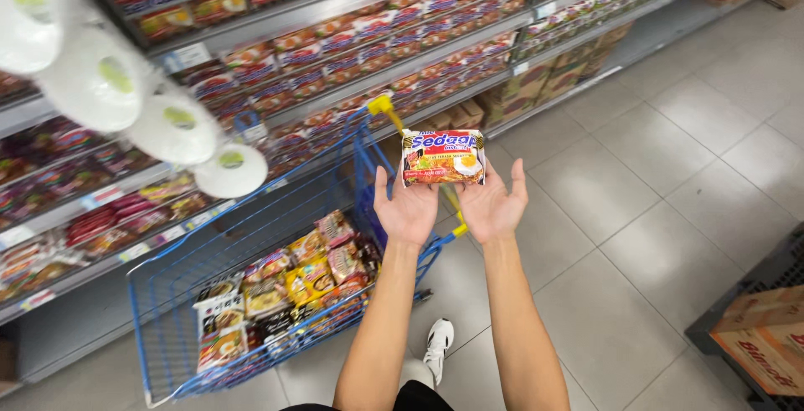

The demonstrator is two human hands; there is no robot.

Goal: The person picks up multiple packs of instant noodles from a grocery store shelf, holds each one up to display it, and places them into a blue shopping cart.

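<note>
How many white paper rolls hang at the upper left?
4: a diagonal row running down to the right, first roll at the top corner, second, third, fourth lowest, above the blue cart. More may hang out of view.

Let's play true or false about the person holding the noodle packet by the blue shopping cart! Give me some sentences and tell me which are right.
1. Both hands, the left hand and the right hand, are palms up under the noodle packet. True.
2. The shopping cart is red. False: it is blue with yellow handle ends.
3. The cart holds many packets. True.
4. The floor is covered in carpet. False: it is pale tiles.
5. A white shoe shows below the arms. True.
</note>
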